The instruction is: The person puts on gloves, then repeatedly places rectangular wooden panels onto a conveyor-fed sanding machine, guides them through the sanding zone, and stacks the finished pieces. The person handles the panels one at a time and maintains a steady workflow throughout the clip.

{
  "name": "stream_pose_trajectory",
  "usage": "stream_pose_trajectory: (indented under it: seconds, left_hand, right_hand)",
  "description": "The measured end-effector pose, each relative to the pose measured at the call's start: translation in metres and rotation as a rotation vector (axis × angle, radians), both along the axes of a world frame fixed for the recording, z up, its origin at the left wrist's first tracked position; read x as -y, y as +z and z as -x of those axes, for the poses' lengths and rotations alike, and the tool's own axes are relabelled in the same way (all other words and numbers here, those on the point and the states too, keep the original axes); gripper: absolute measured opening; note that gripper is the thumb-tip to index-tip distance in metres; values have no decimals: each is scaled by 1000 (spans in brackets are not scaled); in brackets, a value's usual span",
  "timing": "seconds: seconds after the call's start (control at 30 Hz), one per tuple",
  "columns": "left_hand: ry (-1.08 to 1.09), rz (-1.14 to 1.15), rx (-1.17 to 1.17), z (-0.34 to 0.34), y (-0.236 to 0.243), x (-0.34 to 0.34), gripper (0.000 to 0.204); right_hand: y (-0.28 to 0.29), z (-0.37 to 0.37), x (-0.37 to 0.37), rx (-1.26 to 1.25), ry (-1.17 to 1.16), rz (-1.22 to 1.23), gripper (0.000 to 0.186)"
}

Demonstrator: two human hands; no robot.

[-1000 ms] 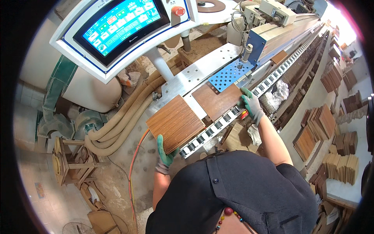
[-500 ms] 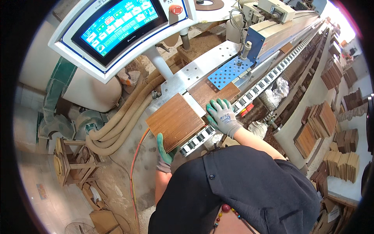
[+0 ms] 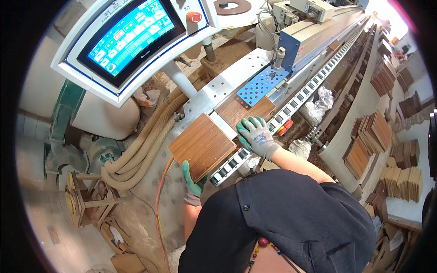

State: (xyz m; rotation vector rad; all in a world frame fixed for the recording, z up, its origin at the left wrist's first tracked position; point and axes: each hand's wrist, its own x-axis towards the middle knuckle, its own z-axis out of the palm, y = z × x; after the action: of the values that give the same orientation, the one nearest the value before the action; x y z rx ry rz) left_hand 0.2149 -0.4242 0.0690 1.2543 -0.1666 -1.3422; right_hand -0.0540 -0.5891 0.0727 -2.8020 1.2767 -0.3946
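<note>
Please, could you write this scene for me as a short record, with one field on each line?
Left hand: gloved hand, gripping the lower corner of the nearer brown board
Right hand: gloved hand, laid flat on the farther brown board
Farther board: partly beneath the perforated blue plate
Beside the boards: roller track
Upper left: control panel with lit screen and red button
Far right: stacked boards
Left: beige hoses

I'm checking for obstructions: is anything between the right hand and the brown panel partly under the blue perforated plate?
Nothing visible: the gloved right hand appears to rest directly on the near side of the brown panel. The blue perforated plate overhangs only its far side, clear of the fingers.
</note>
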Motion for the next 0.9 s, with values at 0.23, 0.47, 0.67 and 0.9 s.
stream_pose_trajectory:
  seconds: [0.23,0.47,0.67,0.9]
  left_hand:
    - [-10,-20,54,-4,-9,-3,67]
    - [-5,-37,141,-1,-7,-4,67]
    - [-19,-22,112,6,14,-2,70]
    - [32,-35,134,12,18,0,70]
  right_hand:
    - [3,0,1,-8,-2,-101,42]
    - [5,3,1,7,19,-60,44]
    - [4,4,3,12,30,-52,42]
    - [4,6,4,15,45,-41,44]
